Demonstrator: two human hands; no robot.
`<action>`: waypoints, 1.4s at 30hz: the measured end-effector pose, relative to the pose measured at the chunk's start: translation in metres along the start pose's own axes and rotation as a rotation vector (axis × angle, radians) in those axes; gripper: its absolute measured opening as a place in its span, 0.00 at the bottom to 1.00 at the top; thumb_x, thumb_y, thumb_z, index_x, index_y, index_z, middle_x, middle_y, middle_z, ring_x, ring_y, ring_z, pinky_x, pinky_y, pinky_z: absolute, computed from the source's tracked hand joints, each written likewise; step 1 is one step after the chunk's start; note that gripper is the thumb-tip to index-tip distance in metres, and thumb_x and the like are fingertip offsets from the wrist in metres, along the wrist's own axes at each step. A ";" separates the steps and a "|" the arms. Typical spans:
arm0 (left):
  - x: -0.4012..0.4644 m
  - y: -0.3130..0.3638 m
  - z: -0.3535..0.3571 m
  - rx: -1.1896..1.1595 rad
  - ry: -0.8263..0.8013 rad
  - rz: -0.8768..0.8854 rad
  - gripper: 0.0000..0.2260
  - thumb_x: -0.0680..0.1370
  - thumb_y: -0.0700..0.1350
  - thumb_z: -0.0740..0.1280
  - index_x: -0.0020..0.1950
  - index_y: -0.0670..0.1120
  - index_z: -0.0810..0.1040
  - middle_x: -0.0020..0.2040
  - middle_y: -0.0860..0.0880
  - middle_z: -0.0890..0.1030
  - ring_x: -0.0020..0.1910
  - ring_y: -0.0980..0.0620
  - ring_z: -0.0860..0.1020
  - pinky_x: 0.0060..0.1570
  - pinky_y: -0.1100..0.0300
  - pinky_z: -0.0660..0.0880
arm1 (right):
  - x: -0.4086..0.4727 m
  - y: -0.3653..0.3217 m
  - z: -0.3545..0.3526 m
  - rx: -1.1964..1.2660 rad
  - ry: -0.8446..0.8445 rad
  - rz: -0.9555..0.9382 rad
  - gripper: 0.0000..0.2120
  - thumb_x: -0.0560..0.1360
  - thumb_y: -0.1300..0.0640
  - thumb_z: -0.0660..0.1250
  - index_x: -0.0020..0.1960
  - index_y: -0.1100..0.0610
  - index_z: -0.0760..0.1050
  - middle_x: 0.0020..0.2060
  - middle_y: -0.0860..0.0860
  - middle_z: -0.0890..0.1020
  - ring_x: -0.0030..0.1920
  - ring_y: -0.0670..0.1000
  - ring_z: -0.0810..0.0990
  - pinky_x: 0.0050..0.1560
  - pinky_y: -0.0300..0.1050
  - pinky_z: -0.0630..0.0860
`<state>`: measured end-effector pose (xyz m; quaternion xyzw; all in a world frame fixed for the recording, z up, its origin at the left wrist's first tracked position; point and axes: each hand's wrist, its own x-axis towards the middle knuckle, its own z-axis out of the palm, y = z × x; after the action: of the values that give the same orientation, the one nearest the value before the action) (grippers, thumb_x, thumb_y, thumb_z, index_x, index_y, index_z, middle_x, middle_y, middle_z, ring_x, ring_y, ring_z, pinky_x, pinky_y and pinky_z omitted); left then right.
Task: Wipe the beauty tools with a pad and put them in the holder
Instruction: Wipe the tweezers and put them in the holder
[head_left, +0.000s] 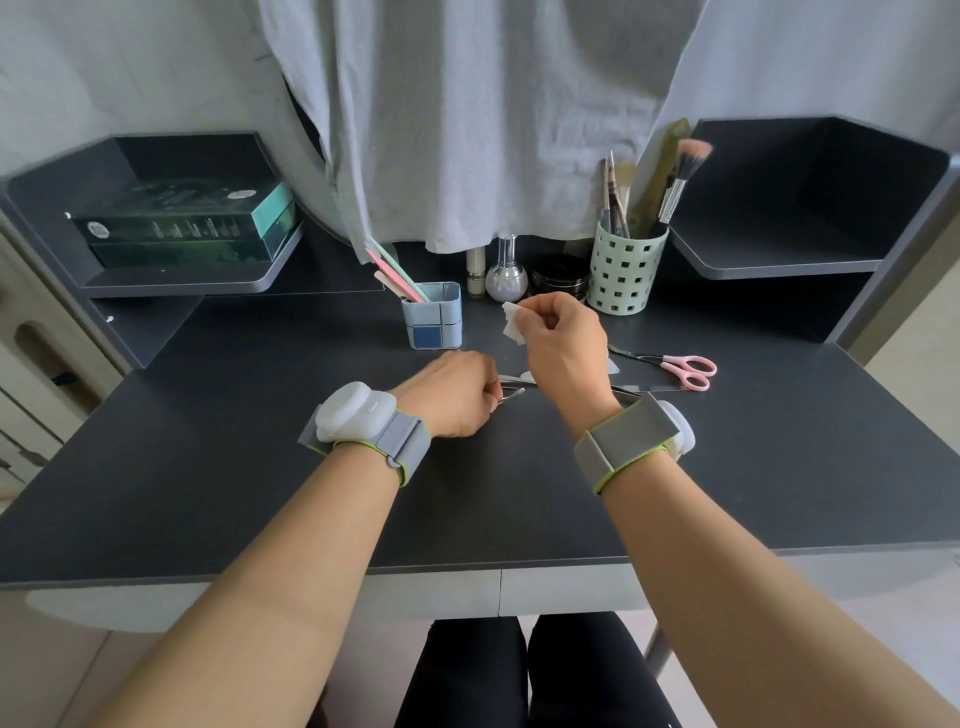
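My right hand (563, 345) is raised above the dark desk (260, 467) and pinches a white pad (511, 321) between thumb and fingers. My left hand (452, 392) rests low on the desk with its fingers curled round a thin metal tool (511, 394), whose tip pokes out to the right. More metal tools lie under and behind my right wrist, mostly hidden. Pink-handled scissors (685, 368) lie on the desk to the right. A blue square holder (432, 317) with pink and green files stands behind my left hand.
A pale green perforated cup (626, 270) with brushes stands at the back right. Small bottles (506, 275) and a dark jar (560, 275) sit against the back. A green box (187, 226) lies on the left shelf. Grey cloth hangs over the back.
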<state>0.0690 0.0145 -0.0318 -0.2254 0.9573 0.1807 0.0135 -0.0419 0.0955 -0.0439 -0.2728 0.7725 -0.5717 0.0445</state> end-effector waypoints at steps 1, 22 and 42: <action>-0.001 0.000 0.000 0.006 -0.001 -0.003 0.07 0.81 0.42 0.62 0.56 0.46 0.79 0.51 0.47 0.80 0.49 0.48 0.77 0.46 0.58 0.72 | 0.000 -0.001 -0.001 0.003 0.003 0.006 0.07 0.80 0.54 0.67 0.52 0.56 0.81 0.42 0.46 0.83 0.43 0.47 0.77 0.43 0.39 0.70; -0.006 0.010 -0.022 -0.379 0.360 -0.137 0.09 0.84 0.46 0.56 0.59 0.47 0.74 0.54 0.48 0.77 0.48 0.49 0.73 0.36 0.61 0.66 | -0.017 -0.016 0.003 0.432 -0.085 0.164 0.04 0.78 0.58 0.69 0.47 0.58 0.81 0.30 0.43 0.77 0.32 0.42 0.72 0.42 0.41 0.72; -0.016 0.015 -0.025 -0.365 0.334 -0.112 0.08 0.84 0.48 0.57 0.58 0.46 0.73 0.57 0.47 0.77 0.50 0.49 0.73 0.45 0.59 0.66 | -0.016 -0.031 -0.002 0.361 -0.103 0.081 0.08 0.78 0.60 0.66 0.40 0.57 0.79 0.24 0.40 0.74 0.32 0.46 0.69 0.41 0.45 0.70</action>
<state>0.0784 0.0255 -0.0020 -0.3033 0.8839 0.3097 -0.1756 -0.0177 0.0989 -0.0186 -0.2577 0.6644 -0.6842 0.1552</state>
